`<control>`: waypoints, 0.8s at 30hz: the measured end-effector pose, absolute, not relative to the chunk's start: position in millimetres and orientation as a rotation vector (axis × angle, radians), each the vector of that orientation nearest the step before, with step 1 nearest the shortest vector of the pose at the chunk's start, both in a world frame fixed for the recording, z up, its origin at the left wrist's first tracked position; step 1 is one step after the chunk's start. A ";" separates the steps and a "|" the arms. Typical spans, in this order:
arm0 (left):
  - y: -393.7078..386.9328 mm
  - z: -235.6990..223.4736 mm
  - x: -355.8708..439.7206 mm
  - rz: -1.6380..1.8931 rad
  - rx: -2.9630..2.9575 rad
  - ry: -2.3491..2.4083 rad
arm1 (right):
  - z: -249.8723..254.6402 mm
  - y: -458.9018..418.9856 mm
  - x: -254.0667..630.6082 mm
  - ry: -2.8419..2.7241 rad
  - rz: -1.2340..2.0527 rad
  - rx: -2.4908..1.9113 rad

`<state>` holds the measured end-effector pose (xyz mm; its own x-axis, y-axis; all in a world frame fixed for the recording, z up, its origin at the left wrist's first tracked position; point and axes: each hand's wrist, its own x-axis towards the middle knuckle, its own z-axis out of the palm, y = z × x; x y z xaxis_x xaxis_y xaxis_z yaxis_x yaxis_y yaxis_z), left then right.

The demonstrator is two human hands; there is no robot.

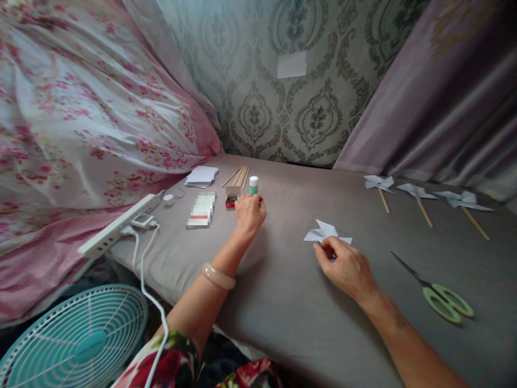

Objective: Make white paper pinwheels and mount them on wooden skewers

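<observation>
My right hand (345, 267) pinches a folded white paper pinwheel (323, 230) between thumb and finger, just above the grey sheet. This pinwheel shows no stick. Reaching forward, my left hand (251, 213) is closed, its fingers curled beside a small open red box (231, 201) with small dark items in it. Whatever the left fingertips grip, if anything, is hidden. Right behind that hand stands a glue stick (253, 185) with a white cap and green body. Several thin wooden sticks (241, 177) lie behind the box.
Green-handled scissors (446, 303) lie at right, blades pointing away. Three finished pinwheels on sticks, one of them a white pinwheel (378, 184), rest at back right. A paper stack (202, 176), a phone-like blurred object (201, 210), a power strip (121, 223) with cables and a fan (91, 342) are at left.
</observation>
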<state>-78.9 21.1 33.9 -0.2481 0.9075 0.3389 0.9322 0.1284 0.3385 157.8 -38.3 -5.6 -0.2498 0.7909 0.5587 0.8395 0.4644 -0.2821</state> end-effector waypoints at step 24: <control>56.0 27.1 -177.2 -0.632 -1.576 -2.672 | -20.5 -42.2 140.2 -2.182 -0.180 -1.139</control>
